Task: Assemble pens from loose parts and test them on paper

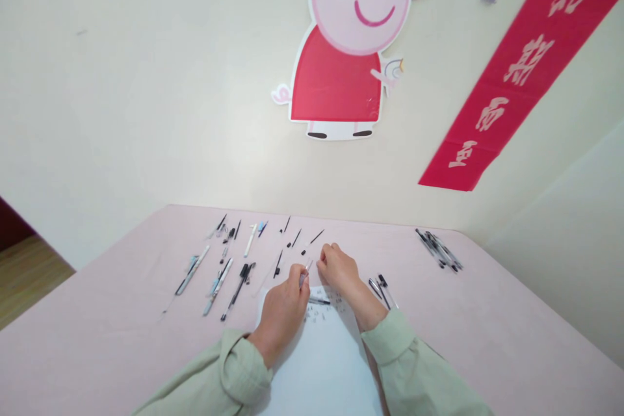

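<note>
My left hand (286, 304) is closed around a short, see-through pen barrel (307, 272), whose upper end sticks out between thumb and fingers. Just to its right, my right hand (340, 270) has its fingers curled in a pinch above the table; whatever they hold, if anything, is hidden. Under both wrists lies a white sheet of paper (324, 364) with small dark handwriting near its top. On that sheet, between the hands, rests a dark-tipped pen (319, 301). Beyond the hands are loose black refills (317, 236) and small black caps (303, 252).
Several whole pens and pen parts, among them a white pen (250, 240) and a black pen (238, 290), lie in rows at left. Two pens (383, 289) lie beside my right forearm. A pile of pens (439, 250) sits far right on the pink tablecloth (492, 338). A wall (146, 110) stands behind.
</note>
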Demonstrator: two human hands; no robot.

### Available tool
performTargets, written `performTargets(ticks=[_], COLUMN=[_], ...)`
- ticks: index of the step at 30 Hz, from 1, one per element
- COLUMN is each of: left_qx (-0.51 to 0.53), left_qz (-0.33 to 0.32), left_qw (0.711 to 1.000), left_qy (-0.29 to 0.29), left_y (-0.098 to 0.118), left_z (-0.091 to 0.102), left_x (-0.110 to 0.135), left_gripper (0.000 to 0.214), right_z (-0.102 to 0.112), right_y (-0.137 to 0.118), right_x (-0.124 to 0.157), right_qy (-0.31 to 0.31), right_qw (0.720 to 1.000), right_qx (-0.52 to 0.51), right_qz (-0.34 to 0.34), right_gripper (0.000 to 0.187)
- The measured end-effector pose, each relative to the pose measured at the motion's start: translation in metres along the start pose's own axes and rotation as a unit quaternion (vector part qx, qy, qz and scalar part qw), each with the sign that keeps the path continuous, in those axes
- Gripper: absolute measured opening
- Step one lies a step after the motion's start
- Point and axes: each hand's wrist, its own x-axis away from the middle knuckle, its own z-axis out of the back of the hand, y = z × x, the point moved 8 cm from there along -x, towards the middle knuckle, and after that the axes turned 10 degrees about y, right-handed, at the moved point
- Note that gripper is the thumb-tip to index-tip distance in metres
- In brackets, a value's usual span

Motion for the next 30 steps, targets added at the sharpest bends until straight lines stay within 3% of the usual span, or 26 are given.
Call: performTargets(ticks=[4,7,9,12,14,17,23,30], left_qx=[0.034,0.050,0.053,0.056,0.062,0.076,0.093,0.145], left_qz=[0.007,0.006,0.000,-0.011,-0.011,-0.004,0.009,0.006], left_qw=[0.999,0.998,0.998,0.998,0.998,0.997,0.995,0.988], left_qy=[0.020,0.027,0.021,0.008,0.006,0.013,0.042,0.060], left_y=[-0.002,-0.002,0.001,0.006,0.007,0.005,-0.001,-0.001], left_z=[0.001,0.003,0.004,0.004,0.004,0.003,0.006,0.013], left_x=[0.000,0.001,0.003,0.007,0.007,0.007,0.004,0.003], left_gripper=[0.024,0.022,0.020,0.020,0.021,0.020,0.021,0.019], right_z=[-0.001,0.003,0.002,-0.002,-0.003,-0.001,-0.003,-0.006], right_y=[-0.003,-0.005,-0.006,-0.008,-0.011,-0.017,-0.026,-0.033], right_x=[0.003,0.010,0.018,0.032,0.041,0.049,0.055,0.060], right_qy=[0.004,0.002,-0.025,-0.075,-0.085,-0.083,-0.100,-0.135], right_qw=[1.000,0.991,0.952,0.857,0.812,0.775,0.732,0.731], right_qx=[-0.009,-0.136,-0.306,-0.499,-0.559,-0.603,-0.647,-0.647], right_qz=[0.005,0.004,-0.025,-0.104,-0.144,-0.170,-0.191,-0.170], right_gripper=[0.010,0.006,0.004,0.010,0.016,0.017,0.018,0.025])
